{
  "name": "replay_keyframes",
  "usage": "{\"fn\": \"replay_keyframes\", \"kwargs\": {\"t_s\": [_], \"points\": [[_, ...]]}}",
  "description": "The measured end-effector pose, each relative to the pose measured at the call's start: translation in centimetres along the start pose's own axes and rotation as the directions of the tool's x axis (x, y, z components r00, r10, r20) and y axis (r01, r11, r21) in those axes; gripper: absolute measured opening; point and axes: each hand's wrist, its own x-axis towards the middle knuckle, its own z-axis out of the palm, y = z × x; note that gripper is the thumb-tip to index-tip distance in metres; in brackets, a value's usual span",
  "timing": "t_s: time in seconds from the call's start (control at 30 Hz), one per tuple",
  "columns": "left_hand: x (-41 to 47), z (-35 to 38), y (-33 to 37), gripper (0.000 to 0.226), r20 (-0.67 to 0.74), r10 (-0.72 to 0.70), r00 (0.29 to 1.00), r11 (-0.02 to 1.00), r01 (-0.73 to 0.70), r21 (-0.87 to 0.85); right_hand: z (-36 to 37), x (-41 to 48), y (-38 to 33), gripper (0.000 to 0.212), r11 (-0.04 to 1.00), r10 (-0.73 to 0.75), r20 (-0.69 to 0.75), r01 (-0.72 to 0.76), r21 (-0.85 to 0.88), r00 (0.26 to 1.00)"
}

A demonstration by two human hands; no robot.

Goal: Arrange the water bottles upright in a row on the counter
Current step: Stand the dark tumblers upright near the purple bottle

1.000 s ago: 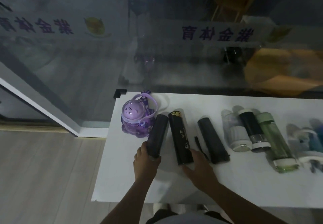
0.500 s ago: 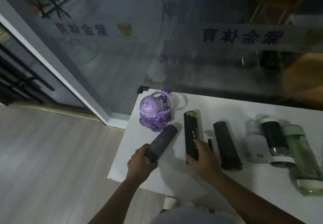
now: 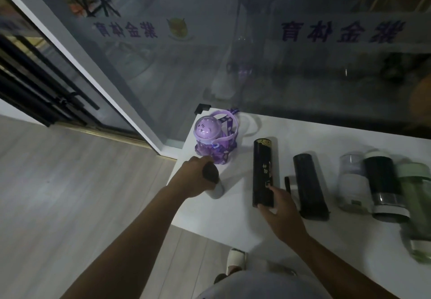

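Note:
My left hand [image 3: 190, 177] is shut around the top of a dark grey bottle [image 3: 213, 182], which stands nearly upright near the left edge of the white counter [image 3: 233, 214]. Just behind it a purple cartoon bottle [image 3: 211, 142] with a strap stands upright. My right hand [image 3: 282, 214] rests on the near end of a black bottle with gold print [image 3: 264, 170] that lies flat. Lying flat to the right are a second black bottle [image 3: 309, 186], a clear-and-white bottle [image 3: 351, 182], a black bottle with a white cap [image 3: 384, 186] and a green bottle [image 3: 417, 207].
A glass wall [image 3: 256, 53] with printed characters runs right behind the counter. The counter's left edge and front edge drop to a wooden floor [image 3: 70, 193]. A white slipper [image 3: 235, 260] shows below the front edge.
My left hand has lifted the dark grey bottle from lying flat to nearly upright and shifted it toward the counter's left edge. My right hand has settled on the gold-printed black bottle's near end.

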Motion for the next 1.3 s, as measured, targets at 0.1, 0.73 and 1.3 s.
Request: {"fn": "replay_keyframes", "kwargs": {"t_s": [0.1,0.73,1.3], "points": [[-0.3,0.2,-0.3,0.066,0.007,0.012,1.0,1.0,-0.012,-0.024,0.3,-0.4,0.3,0.062,0.999,0.04,0.005,-0.04,0.007,0.999],[-2.3,7.7,-9.4,0.117,-0.157,-0.126,0.98,0.989,0.111,-0.101,5.9,2.6,-0.5,0.078,0.905,0.425,-0.185,-0.423,0.053,0.886],[-2.7,15.5,-11.6,0.092,0.088,-0.064,0.994,0.984,0.048,0.173,-4.4,5.5,-12.5,0.056,0.962,0.075,-0.296,-0.147,-0.23,0.952]]}}
